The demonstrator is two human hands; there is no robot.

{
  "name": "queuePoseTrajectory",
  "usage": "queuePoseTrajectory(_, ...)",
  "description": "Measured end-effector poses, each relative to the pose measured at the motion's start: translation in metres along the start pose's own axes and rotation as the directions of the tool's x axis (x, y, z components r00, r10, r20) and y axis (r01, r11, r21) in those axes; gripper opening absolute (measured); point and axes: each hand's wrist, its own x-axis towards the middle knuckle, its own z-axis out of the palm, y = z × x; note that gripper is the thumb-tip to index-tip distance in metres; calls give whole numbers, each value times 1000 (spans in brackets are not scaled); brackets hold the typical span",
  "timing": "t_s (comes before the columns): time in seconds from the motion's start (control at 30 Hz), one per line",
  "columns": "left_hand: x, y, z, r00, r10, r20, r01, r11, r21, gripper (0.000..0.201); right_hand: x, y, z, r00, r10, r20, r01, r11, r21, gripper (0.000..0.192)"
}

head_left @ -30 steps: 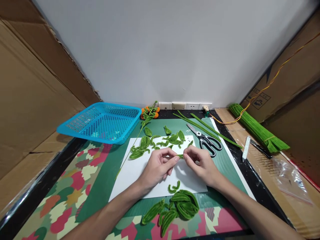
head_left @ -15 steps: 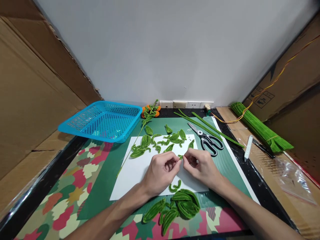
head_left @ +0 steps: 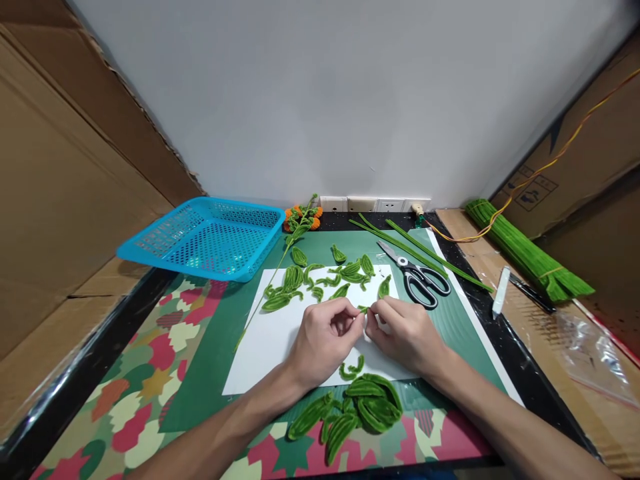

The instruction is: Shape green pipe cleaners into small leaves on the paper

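Fuzzy green pipe-cleaner piece (head_left: 363, 309), short and bent, pinched between our left hand (head_left: 325, 340) and right hand (head_left: 405, 333), fingertips closed on it, above smooth white paper (head_left: 260, 347); steel scissors (head_left: 415, 275) nearby.

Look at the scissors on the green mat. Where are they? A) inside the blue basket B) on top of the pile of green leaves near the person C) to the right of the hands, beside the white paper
C: the scissors lie on the green mat, right of the white paper and beyond the right hand.
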Motion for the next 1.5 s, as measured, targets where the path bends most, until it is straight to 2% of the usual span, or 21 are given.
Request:
queuePoseTrajectory(0.1,0,3,1,1000,-13,10,13,1000,-15,20,1,0,-2,999,-45,-3,44,992,-116,26)
queuePoseTrajectory(0.2,0,5,0,1000,-9,8,9,1000,-3,20,2,-2,-4,1000,-27,15,29,993,-113,25)
queuePoseTrajectory(0.4,-1,4,-3,999,-36,-3,36,997,-71,24,3,-6,-11,997,60,37,-64,993,97,9)
queuePoseTrajectory(0.5,-1,3,-5,995,-84,45,91,979,-183,26,3,-7,-12,984,158,77,-170,964,206,6)
queuePoseTrajectory(0.6,-1,2,-6,989,-100,108,122,965,-231,27,3,-7,-12,975,190,114,-214,940,266,10)
queuePoseTrajectory(0.67,-1,2,-6,987,-99,128,126,965,-230,28,3,-8,-11,976,184,113,-209,937,281,13)
queuePoseTrajectory(0.9,0,4,-4,990,-108,93,125,973,-196,28,3,-7,-12,985,151,85,-170,942,290,15)
queuePoseTrajectory(1.27,0,4,-4,979,-126,160,172,933,-317,29,3,-9,-14,978,177,106,-202,927,316,15)
queuePoseTrajectory(1.5,0,5,-5,980,-120,158,159,950,-268,27,2,-6,-10,991,114,67,-128,957,262,21)
